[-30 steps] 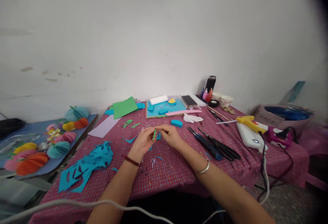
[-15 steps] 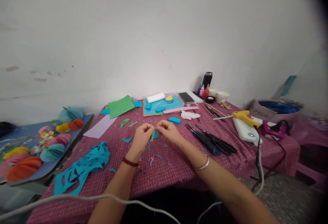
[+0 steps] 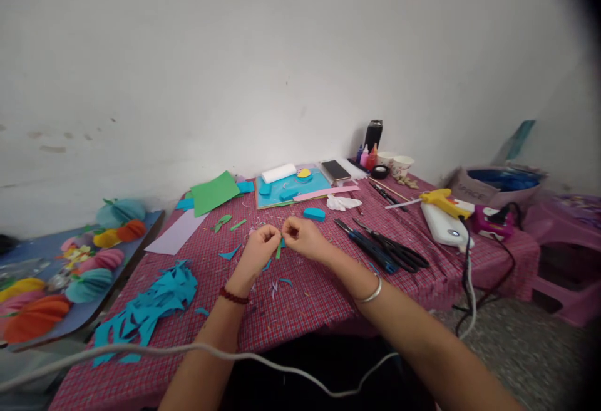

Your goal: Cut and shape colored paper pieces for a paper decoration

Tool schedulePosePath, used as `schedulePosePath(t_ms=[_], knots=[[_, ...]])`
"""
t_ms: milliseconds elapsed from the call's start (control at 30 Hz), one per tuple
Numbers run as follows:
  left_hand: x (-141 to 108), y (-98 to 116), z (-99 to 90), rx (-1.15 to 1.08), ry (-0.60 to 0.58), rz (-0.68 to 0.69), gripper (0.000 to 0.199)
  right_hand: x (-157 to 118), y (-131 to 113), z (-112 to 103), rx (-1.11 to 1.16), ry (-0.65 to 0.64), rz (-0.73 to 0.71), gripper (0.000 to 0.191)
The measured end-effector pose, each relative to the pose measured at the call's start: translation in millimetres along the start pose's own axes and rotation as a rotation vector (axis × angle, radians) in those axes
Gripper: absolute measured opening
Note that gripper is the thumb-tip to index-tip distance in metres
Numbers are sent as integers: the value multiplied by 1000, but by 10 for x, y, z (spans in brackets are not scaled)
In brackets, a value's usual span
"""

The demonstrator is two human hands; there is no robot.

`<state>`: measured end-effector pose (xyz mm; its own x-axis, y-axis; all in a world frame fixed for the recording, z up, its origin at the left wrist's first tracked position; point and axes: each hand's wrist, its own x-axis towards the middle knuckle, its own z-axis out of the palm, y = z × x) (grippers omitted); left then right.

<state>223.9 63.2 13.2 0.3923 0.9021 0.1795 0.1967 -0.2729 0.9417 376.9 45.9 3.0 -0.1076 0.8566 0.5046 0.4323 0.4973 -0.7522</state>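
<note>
Over the middle of the table, my left hand (image 3: pixel 261 247) and my right hand (image 3: pixel 304 238) meet fingertip to fingertip, both closed in a pinch. A narrow green paper strip (image 3: pixel 278 252) hangs down between the fingertips; its top end is hidden by them. Blue paper scraps (image 3: pixel 230 252) and tiny trimmings lie on the cloth around my hands. Just beyond are a small green paper strip (image 3: pixel 238 225), green leaf-shaped paper pieces (image 3: pixel 221 223) and a stack of blue paper half-rounds (image 3: pixel 314 213).
Scissors (image 3: pixel 399 254) and a blue cutter (image 3: pixel 369 247) lie right of my hands. Farther right are a yellow glue gun (image 3: pixel 444 201) and a white power bank (image 3: pixel 444 226). Cut blue paper (image 3: pixel 159 301) is heaped left. A white cable (image 3: pixel 253 356) crosses my forearm. Paper pumpkins (image 3: pixel 37 317) fill the left board.
The view has shifted slightly, so the table sits a little further left and up. My hands keep their pinch, and less of the green strip shows below the fingers.
</note>
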Motion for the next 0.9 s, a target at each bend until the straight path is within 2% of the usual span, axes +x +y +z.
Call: schedulePosePath(t_ms=[200,433,533,767,833,900], knots=[[9,-15,-14,-128,-35,-57,9,-33,-85,-45,-284,-22,-166,11],[17,-35,-19,-463,-116,-195,14,-41,-94,-39,-445,-43,-311,12],[13,-27,-14,-507,-124,-209,17,-33,-77,-34,-472,-45,-343,13],[31,-65,-7,-453,-98,-213,24,-32,-42,-37,-412,-82,-355,14],[34,-67,-21,-390,-91,-197,22,-21,-31,-46,-297,-83,-289,13],[28,-46,-38,-307,-64,-167,16,0,-17,-59,-133,-72,-163,11]])
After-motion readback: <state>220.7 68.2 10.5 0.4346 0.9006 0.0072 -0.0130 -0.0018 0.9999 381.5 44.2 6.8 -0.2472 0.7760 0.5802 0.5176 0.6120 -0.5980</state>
